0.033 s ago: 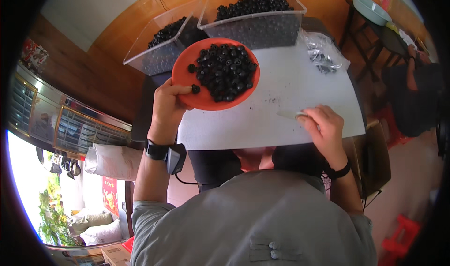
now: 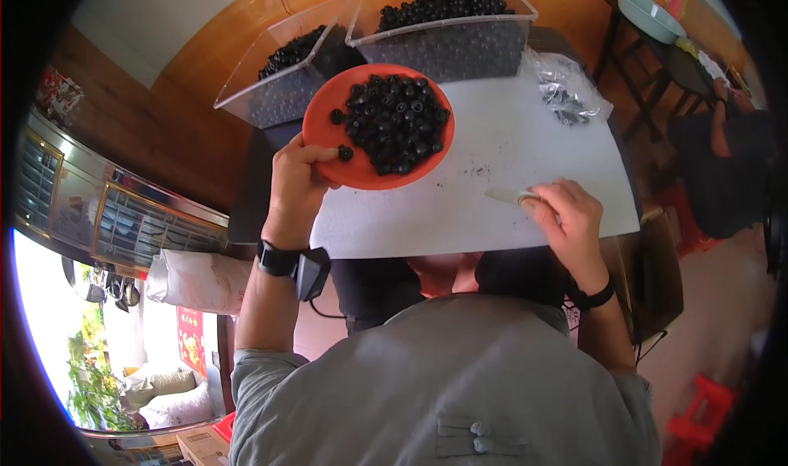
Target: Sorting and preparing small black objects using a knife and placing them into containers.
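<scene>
My left hand (image 2: 295,179) is closed on the near-left rim of an orange-red plate (image 2: 322,103), thumb on top, holding it tilted above the white tabletop. A heap of small black round beads (image 2: 396,125), some showing a hole, fills the plate's right side. Two beads lie apart near the left rim, one touching my thumb. My right hand (image 2: 566,215) is closed around what looks like a small knife (image 2: 504,195), its pale, thin blade pointing left just over the table. Its handle is mostly hidden by my fingers.
Two clear plastic bins, one left (image 2: 246,101) and one larger (image 2: 460,51), stand behind the plate with black beads inside. A clear plastic bag (image 2: 574,88) lies at the table's back right. Dark specks dot the white tabletop (image 2: 394,228). Another person (image 2: 726,158) sits at far right.
</scene>
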A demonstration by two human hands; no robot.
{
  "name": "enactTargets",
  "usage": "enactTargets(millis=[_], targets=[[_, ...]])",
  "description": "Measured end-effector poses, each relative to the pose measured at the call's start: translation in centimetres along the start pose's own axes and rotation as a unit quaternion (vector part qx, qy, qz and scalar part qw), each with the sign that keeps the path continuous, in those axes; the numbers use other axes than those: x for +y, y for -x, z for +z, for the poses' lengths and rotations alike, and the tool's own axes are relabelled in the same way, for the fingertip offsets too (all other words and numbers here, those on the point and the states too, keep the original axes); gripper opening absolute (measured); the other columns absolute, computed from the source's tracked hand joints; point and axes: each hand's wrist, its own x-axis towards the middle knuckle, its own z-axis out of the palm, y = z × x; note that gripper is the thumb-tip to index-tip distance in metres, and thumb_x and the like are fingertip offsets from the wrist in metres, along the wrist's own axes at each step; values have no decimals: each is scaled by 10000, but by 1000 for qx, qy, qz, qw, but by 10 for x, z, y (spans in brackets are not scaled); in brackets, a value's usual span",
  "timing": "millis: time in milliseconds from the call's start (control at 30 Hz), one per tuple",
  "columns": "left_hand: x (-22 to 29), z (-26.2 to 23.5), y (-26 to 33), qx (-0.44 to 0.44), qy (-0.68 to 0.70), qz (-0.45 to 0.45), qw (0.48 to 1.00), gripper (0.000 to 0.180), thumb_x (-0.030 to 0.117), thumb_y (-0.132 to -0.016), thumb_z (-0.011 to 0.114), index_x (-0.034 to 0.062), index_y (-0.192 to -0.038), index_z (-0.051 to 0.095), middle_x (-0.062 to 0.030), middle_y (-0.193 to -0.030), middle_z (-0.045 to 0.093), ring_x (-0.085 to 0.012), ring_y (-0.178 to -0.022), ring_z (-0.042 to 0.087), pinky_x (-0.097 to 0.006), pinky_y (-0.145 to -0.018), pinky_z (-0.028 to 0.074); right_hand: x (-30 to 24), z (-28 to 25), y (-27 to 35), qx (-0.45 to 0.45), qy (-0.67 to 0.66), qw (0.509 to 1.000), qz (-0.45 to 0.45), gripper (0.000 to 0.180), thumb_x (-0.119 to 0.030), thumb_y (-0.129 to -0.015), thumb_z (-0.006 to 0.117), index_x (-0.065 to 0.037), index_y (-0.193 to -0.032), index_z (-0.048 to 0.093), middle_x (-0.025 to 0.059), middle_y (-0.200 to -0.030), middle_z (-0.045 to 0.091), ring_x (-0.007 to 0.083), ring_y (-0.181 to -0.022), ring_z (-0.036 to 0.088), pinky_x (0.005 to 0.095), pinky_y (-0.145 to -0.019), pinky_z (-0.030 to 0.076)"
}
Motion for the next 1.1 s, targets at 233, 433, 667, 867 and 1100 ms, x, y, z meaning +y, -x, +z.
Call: enactTargets(millis=[233,433,667,867,1100], targets=[[-33,8,-13,29,-17,61,998,370,-44,-845,635,-78,-1213,628,-137,-915,710,-203,-590,644,-294,-491,482,-6,1,2,-2,-3,1000,11,113,-103,-870,783,-49,-914,694,46,-733,619,207,-626,580,333,-545,436],[-41,13,-11,45,2,90,995,379,-53,-838,624,-84,-1215,623,-131,-901,703,-186,-570,636,-277,-451,452,-15,-14,-17,-54,-134,975,171,223,-160,-822,834,-63,-951,680,50,-727,628,201,-618,592,315,-565,448],[-29,43,-5,94,-21,133,986,495,-2,-834,643,-91,-1316,581,-112,-777,682,-169,-459,584,-263,-379,394,-26,45,-38,-90,101,990,48,282,-265,-821,812,-93,-937,622,83,-812,695,309,-751,695,441,-603,505],[-10,60,13,96,-70,126,985,599,78,-895,676,-104,-1437,499,-125,-783,699,-145,-452,560,-247,-383,372,-50,73,-47,-78,-7,997,-19,276,-218,-803,818,-108,-950,612,46,-806,686,288,-723,684,425,-585,494],[1,68,30,92,-95,110,985,645,121,-906,706,-103,-1463,468,-118,-743,686,-147,-440,555,-242,-378,347,-57,84,-58,-81,-131,983,98,243,-217,-830,818,-121,-973,646,40,-770,701,284,-644,681,411,-572,478]])
